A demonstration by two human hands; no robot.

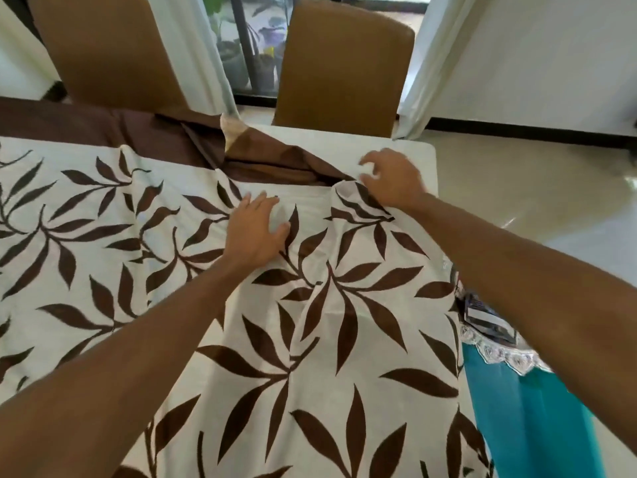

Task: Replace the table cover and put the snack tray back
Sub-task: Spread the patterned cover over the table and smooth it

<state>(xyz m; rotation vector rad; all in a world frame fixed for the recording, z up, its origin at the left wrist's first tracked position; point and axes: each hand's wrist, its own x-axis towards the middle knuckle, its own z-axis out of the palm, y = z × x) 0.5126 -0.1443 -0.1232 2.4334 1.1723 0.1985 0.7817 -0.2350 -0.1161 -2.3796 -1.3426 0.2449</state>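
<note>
A cream table cover printed with brown leaves and edged with a brown border lies over most of the white table. Its far right part is bunched and folded back, so the table's far right corner shows bare. My left hand lies flat on the cover near the middle, fingers straight and pressing the cloth. My right hand hovers at the folded edge with its fingers loosely curled; whether it pinches the cloth is unclear through blur. No snack tray is in view.
Two brown chairs stand along the far side. White curtains and a window with plants are behind them. A teal cloth with lace trim hangs at the table's right side, with a dark patterned item above it.
</note>
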